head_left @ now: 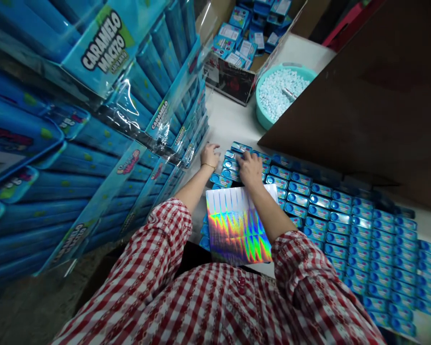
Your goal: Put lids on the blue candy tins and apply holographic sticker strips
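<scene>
Rows of small blue candy boxes cover the white table. My right hand lies on the far left end of these rows, fingers curled down onto one box. My left hand rests just left of it at the edge of the rows, fingers bent, touching the table beside the boxes. A sheet of holographic stickers lies under my right forearm, over the nearest boxes. Both sleeves are red-and-white checked.
A tall stack of blue "Caramelo Macizo" display packs in clear wrap rises on the left. A teal bowl of white candies and a cardboard box of blue packets stand at the back. A brown board overhangs the right.
</scene>
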A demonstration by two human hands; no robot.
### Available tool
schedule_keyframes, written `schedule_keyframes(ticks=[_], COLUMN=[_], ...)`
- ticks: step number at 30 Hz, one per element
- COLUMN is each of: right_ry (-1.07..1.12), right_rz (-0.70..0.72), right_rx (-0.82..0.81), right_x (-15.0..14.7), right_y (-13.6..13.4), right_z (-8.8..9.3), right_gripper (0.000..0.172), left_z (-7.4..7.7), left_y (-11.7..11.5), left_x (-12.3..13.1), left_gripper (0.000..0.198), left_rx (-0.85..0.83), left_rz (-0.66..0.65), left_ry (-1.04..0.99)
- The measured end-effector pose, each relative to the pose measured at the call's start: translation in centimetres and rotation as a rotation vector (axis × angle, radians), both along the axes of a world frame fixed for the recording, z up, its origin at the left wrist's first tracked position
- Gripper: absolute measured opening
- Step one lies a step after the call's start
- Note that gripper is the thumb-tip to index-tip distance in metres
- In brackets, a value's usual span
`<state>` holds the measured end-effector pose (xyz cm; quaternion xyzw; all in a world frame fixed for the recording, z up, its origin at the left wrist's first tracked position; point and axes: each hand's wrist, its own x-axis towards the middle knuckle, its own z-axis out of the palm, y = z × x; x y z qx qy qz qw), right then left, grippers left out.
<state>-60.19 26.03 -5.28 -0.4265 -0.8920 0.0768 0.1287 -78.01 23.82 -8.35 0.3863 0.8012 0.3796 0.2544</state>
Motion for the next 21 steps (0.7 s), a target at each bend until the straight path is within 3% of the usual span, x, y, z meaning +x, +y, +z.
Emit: schedule_keyframes(ticks=[3,6,8,12,16,21], right_ry=[0.128,0.260,0.284,0.240,0.345,0.593], right_rz=[-0.129,-0.224,-0.244,-0.303,-0.349,-0.354], right_rx=[0.027,-0.053,-0.163,-0.358,-0.464,-0.742], right_x=[5.3,11.4,14.2,15.7,15.9,17.7], right_y=[0.2,-1.4,-3.2,-5.8,-6.9,-10.2], right_z=[1.6,2.6,2.5,1.4,0.9,1.4], right_gripper=[0.036,0.034,0.033,0.041,0.063,0.075], left_z=[1.4,2.5,3.0,3.4,3.5,3.7], left_y=[-2.6,-7.9,-12.0,-17.7,-19.5,-21.2], left_x=[-0.4,0.5,1.7,4.2,5.3,6.2], left_gripper=[0.019,0.016,0.026,0.059,0.077,0.081], left_rx=[0.034,0.038,-0.015,-0.156,-0.125,0.042], left_rz=[0.060,0.010,0.005,0.024,0.023,0.072], left_ry=[0.039,0.055,0.038,-0.098,-0.256,-0.449])
